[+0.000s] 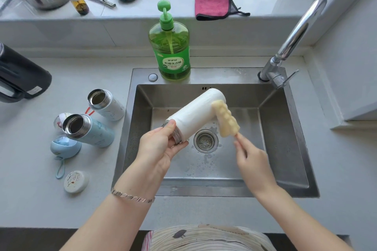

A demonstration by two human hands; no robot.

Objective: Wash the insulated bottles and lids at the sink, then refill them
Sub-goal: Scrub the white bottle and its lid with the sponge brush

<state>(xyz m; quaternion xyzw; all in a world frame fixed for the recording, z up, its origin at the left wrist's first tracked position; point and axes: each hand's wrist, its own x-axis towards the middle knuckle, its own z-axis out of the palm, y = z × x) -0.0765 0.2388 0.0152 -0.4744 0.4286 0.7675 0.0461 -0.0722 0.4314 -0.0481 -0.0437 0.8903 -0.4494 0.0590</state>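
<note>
While the left hand (161, 144) grips the white bottle (195, 112) round its threaded neck, fingers curled, the bottle lies tilted over the sink (285, 149), base pointing away from the grip. The right hand (251, 161) pinches the handle of the sponge brush (225, 118); the sponge touches the bottle's wall near the base.

Judged step: scrubbing the outside.

Left of the grip, a blue bottle (91, 130) and a patterned bottle (106, 105) stand open on the counter.

Next move calls for rinsing; the tap (295, 34), beyond the brush, shows no running water.
</note>
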